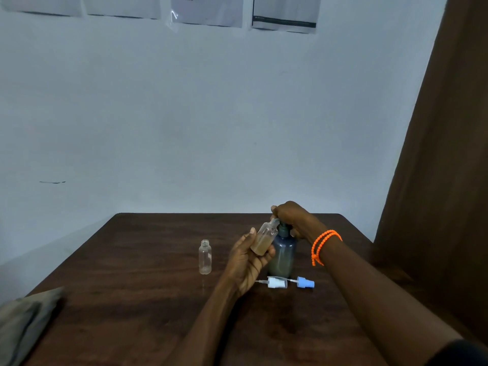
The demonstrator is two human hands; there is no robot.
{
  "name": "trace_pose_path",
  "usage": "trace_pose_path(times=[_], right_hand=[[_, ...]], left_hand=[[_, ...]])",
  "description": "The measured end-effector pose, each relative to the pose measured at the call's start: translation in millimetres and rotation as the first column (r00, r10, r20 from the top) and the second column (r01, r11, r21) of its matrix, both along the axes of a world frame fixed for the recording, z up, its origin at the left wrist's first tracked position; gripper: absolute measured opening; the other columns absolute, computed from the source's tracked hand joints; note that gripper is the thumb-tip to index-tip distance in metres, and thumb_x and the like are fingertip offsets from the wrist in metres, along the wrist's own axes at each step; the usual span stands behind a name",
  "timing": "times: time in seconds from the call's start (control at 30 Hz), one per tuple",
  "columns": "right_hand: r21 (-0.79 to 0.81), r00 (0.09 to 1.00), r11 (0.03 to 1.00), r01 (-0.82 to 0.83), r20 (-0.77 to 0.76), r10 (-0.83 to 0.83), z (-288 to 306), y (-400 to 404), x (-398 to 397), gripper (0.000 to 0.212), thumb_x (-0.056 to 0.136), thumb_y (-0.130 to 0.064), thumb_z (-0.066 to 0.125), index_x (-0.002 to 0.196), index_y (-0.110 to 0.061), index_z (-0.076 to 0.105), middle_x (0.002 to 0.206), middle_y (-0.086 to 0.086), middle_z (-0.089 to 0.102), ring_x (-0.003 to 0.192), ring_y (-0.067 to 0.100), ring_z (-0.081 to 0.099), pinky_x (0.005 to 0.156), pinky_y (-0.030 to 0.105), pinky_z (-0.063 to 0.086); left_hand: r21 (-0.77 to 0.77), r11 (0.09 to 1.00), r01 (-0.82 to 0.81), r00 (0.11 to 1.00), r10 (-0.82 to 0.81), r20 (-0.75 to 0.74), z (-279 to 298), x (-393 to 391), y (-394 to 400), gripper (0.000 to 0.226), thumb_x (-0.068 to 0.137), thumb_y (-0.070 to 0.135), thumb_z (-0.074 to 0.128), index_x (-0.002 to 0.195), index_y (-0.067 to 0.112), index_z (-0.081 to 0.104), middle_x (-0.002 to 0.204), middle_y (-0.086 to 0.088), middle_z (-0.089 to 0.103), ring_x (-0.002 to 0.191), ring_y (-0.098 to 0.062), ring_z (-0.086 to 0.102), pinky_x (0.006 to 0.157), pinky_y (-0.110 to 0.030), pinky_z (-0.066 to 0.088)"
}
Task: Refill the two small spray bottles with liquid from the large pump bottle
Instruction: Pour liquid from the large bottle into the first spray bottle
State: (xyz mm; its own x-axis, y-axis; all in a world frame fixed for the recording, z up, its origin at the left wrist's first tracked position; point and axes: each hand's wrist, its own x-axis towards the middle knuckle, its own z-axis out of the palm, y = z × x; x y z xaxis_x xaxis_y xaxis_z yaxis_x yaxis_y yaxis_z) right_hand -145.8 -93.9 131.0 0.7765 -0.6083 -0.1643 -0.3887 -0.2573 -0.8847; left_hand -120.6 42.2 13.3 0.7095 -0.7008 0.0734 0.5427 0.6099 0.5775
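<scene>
The left hand (248, 262) gripped a tilted small spray bottle (264, 237), mouth toward one o'clock; the right hand (293, 216) pressed down, closed over the pump bottle (284, 253) head.

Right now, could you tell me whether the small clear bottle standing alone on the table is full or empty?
Empty: the small clear plastic bottle stands upright and uncapped, showing no liquid inside.

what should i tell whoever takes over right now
Left hand holds one small spray bottle tilted at the pump spout, partly filled with tan liquid.
Right hand rests on the head of the large pump bottle.
The second small bottle stands uncapped and looks empty.
The white spray cap and blue spray cap lie on the table.
Left: finish this one, fill the second, cap both.
</scene>
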Motion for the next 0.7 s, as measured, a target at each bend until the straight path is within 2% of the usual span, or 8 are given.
trace_pose_path(times=[0.07, 0.2, 0.3, 0.5, 0.63, 0.7], right_hand=[[-0.019, 1.0, 1.0, -0.011, -0.017, 0.011, 2.4, 0.9, 2.8, 0.025, 0.099, -0.023, 0.05, 0.09, -0.004, 0.063, 0.086, 0.015, 0.063, 0.078, 0.028, 0.058, 0.069, 0.034, 0.049], [-0.004, 1.0, 1.0, 0.0, 0.005, 0.0, -8.3, 3.2, 2.5, 0.026, 0.099, -0.018, 0.05, 0.082, -0.003, 0.063, 0.075, 0.012, 0.061, 0.069, 0.024, 0.057, 0.062, 0.031, 0.048], [0.015, 0.999, 1.0, 0.013, 0.036, -0.014, -9.8, 2.3, -0.9, 0.023, 0.097, -0.015, 0.052, 0.081, -0.003, 0.063, 0.074, 0.013, 0.061, 0.067, 0.024, 0.057, 0.059, 0.029, 0.048], [0.037, 1.0, 0.999, -0.01, 0.007, 0.01, -2.3, 3.5, 2.1, 0.025, 0.098, -0.021, 0.05, 0.089, -0.002, 0.064, 0.083, 0.015, 0.063, 0.079, 0.029, 0.059, 0.071, 0.037, 0.05], [-0.004, 1.0, 1.0, -0.006, 0.02, 0.006, -11.0, 3.6, 1.3, 0.028, 0.098, -0.017, 0.052, 0.076, -0.004, 0.062, 0.075, 0.013, 0.061, 0.069, 0.025, 0.056, 0.063, 0.031, 0.048], [-0.005, 1.0, 1.0, -0.021, 0.015, 0.021, -6.9, 2.4, -1.4, 0.025, 0.098, -0.014, 0.051, 0.077, -0.004, 0.058, 0.07, 0.011, 0.056, 0.06, 0.021, 0.051, 0.055, 0.025, 0.042]], left_hand=[[-0.008, 1.0, -0.002, 1.0, 0.002, -0.001, -0.4, -0.4, 0.3, 0.037, 0.099, 0.024, 0.066, 0.125, -0.001, 0.059, 0.116, -0.023, 0.069, 0.094, -0.027, 0.07, 0.078, -0.037, 0.065], [0.01, 1.0, -0.014, 1.0, 0.014, 0.011, -3.5, 2.9, -0.2, 0.041, 0.099, 0.025, 0.067, 0.129, -0.001, 0.056, 0.117, -0.022, 0.069, 0.094, -0.026, 0.07, 0.077, -0.036, 0.065], [0.016, 1.0, -0.006, 1.0, 0.005, 0.018, -2.0, 1.1, 0.8, 0.038, 0.099, 0.025, 0.066, 0.126, 0.0, 0.057, 0.114, -0.021, 0.071, 0.094, -0.025, 0.072, 0.076, -0.036, 0.065], [-0.002, 1.0, -0.006, 1.0, 0.006, -0.001, -0.9, 0.8, 0.4, 0.039, 0.099, 0.024, 0.066, 0.127, -0.002, 0.06, 0.113, -0.021, 0.07, 0.094, -0.026, 0.07, 0.076, -0.036, 0.065], [0.019, 1.0, -0.012, 1.0, 0.012, 0.004, -2.1, 2.7, 0.3, 0.032, 0.098, 0.024, 0.067, 0.118, 0.001, 0.06, 0.11, -0.019, 0.072, 0.092, -0.024, 0.072, 0.075, -0.036, 0.065], [0.012, 1.0, -0.007, 1.0, 0.007, 0.005, -1.2, 1.6, 0.5, 0.034, 0.098, 0.025, 0.066, 0.121, 0.0, 0.058, 0.111, -0.019, 0.071, 0.091, -0.024, 0.071, 0.075, -0.036, 0.065]])
